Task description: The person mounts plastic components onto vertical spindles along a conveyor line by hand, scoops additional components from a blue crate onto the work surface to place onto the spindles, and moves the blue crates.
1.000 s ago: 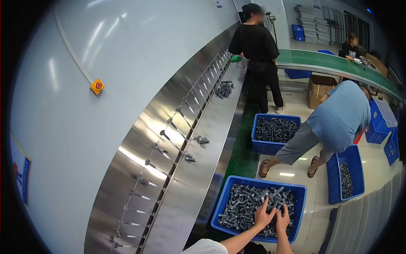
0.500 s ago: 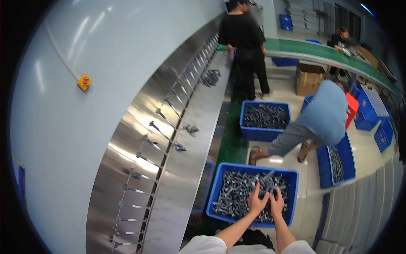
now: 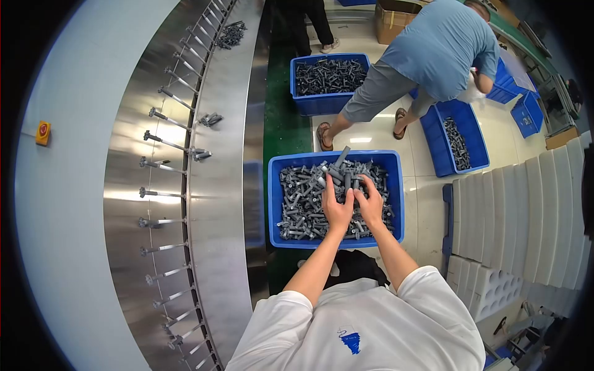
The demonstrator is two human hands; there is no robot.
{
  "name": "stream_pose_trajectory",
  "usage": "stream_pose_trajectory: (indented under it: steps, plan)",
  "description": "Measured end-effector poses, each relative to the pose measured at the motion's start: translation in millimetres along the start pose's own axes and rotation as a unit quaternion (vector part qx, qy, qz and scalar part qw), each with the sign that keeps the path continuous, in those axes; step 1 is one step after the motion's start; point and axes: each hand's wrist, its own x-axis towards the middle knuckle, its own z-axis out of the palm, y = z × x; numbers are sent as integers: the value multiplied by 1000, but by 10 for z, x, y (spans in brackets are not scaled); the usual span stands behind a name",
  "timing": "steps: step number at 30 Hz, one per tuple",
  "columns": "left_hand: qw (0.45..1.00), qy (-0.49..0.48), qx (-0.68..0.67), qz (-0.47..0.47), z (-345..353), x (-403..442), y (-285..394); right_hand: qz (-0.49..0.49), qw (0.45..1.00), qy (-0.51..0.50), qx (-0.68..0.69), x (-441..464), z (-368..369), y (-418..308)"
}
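Note:
Both of my hands are over a blue bin full of short grey plastic tube-like parts. Between them they gather a bunch of these grey parts, with one longer piece sticking up at the far side. My left hand curls round the bunch from the left, thumb pointing inward. From the right, my right hand closes on it, its fingers bent over the parts. The thumbs nearly meet on the near side. Parts under my palms are hidden.
Left of the bin runs a metal bench with a row of rods and small piles of parts. A person in blue bends beyond my bin, near another filled bin. White stacked panels stand at right.
My view has swung down and to the right, so the bin appears higher and more central. My hands still hold grey parts. The person in blue remains bent over, with an arm now showing.

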Motion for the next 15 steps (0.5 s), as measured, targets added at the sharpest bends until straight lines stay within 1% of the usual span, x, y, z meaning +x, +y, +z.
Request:
stream_pose_trajectory:
  steps: [4, 6, 7, 8, 9, 11, 12, 13, 14, 15]
  plan:
    - [1000, 19, -5, 13, 218, 81, -65, -12, 1000, -7, 21, 217, -17, 125]
    - [1000, 17, 3, 3, 110, 95, -179, -2, 1000, -5, 21, 160, 93, 55]
    - [1000, 16, 7, -2, -53, 82, -240, 3, 1000, -4, 21, 48, 211, -35]
    - [1000, -7, -4, -8, -243, 0, -241, -11, 999, 21, 34, -121, 328, -28]
    - [1000, 1, 2, -10, -504, -5, -294, -12, 1000, 10, 15, -295, 456, -212]
    - [998, 36, 41, 29, -1015, -9, -334, -19, 999, -3, 46, -591, 733, -592]
    - [998, 41, 37, 10, -1251, 1, -288, -4, 997, -22, 76, -713, 839, -691]
    - [998, 47, 32, -8, -1481, 7, -259, 9, 996, -35, 79, -820, 964, -879]
    - [998, 34, 23, -47, -1763, 7, -263, 4, 995, -62, 76, -934, 1122, -1080]
    - [996, 72, 32, -33, -2031, 27, -283, -2, 995, -81, 66, -1053, 1250, -1310]
